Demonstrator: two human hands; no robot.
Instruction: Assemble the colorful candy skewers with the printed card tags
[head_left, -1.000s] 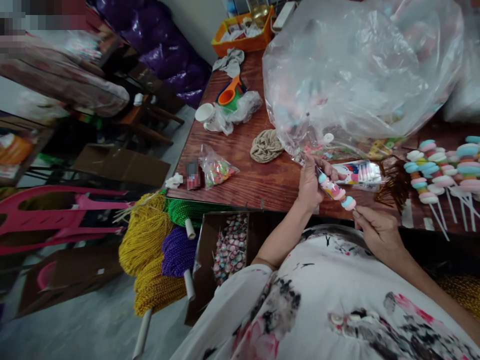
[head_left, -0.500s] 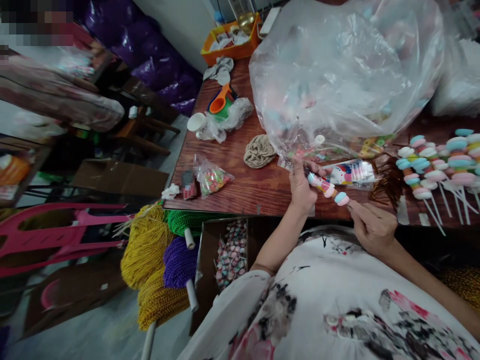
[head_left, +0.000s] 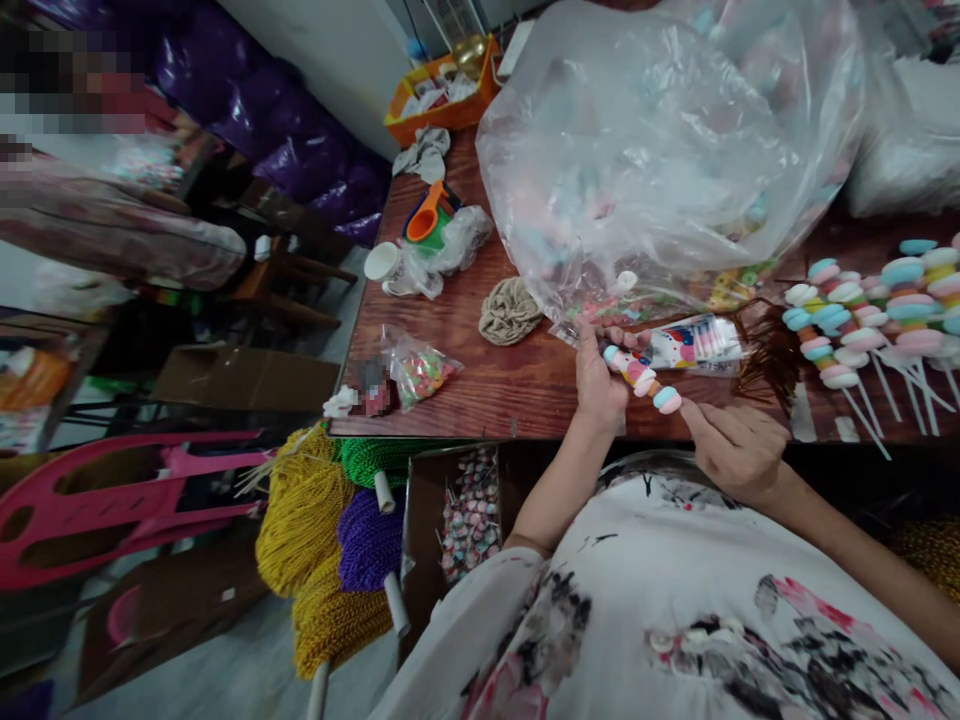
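A marshmallow skewer (head_left: pixel 643 380) in pink, white, blue and yellow slants over the table's front edge. My left hand (head_left: pixel 598 380) is closed around its upper end, with what looks like a clear printed plastic bag between the fingers. At the lower end, my right hand (head_left: pixel 739 445) pinches the stick, which is mostly hidden by the fingers. Just beyond lies a stack of clear printed bags (head_left: pixel 701 343), beside a bunch of brown twist ties (head_left: pixel 769 355). Several finished-looking marshmallow skewers (head_left: pixel 836 378) lie to the right, white sticks toward me.
A large clear bag of marshmallows (head_left: pixel 660 150) fills the back of the table (head_left: pixel 442 400). A small bag of candy (head_left: pixel 424 375), a beige cloth bundle (head_left: pixel 510 312) and a white cup (head_left: pixel 382 262) lie left. Below stands a box of small sweets (head_left: pixel 427 500); a person sits far left.
The view has shifted slightly. The marshmallow skewer sits a little deeper toward my left hand, and my right hand has moved slightly left with its stick end.
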